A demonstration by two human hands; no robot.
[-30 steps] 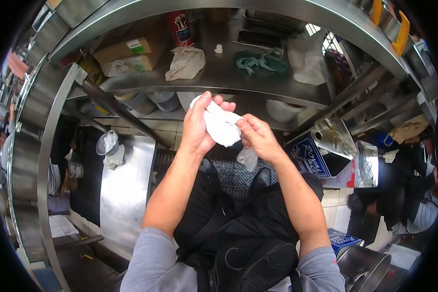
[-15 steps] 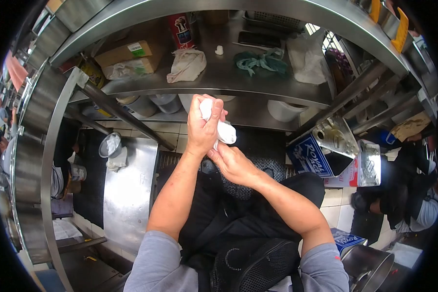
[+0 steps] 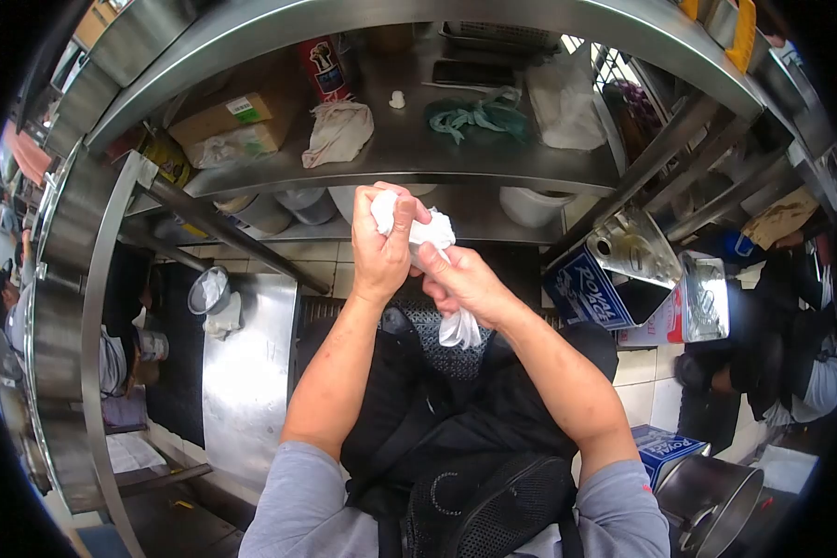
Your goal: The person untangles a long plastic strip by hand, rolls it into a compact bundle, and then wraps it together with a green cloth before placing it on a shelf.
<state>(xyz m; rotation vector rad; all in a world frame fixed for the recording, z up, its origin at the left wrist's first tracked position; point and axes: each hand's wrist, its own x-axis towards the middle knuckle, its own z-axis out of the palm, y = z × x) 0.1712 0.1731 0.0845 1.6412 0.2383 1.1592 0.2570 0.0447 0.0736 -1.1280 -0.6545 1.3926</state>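
Note:
A bunched white cloth [image 3: 432,230] is gripped in both hands above my lap. My left hand [image 3: 381,244] is wrapped round its upper part, and some white shows between the thumb and fingers. Lower and to the right, my right hand [image 3: 465,286] closes on the other part, thumb on top. A loose white end hangs below that hand, over the dark mat. The parts inside the fists are hidden.
A steel shelf [image 3: 279,177] ahead holds a cream rag [image 3: 338,133], a green plastic bag [image 3: 476,118] and a red can [image 3: 324,71]. Blue tins [image 3: 591,292] stand at right. A steel sheet [image 3: 246,372] with a small bowl [image 3: 210,289] lies left. People are on both sides.
My right hand has turned and moved slightly right, with the fingers now curled round the cloth. A loose end now hangs beneath it. My left hand keeps its grip.

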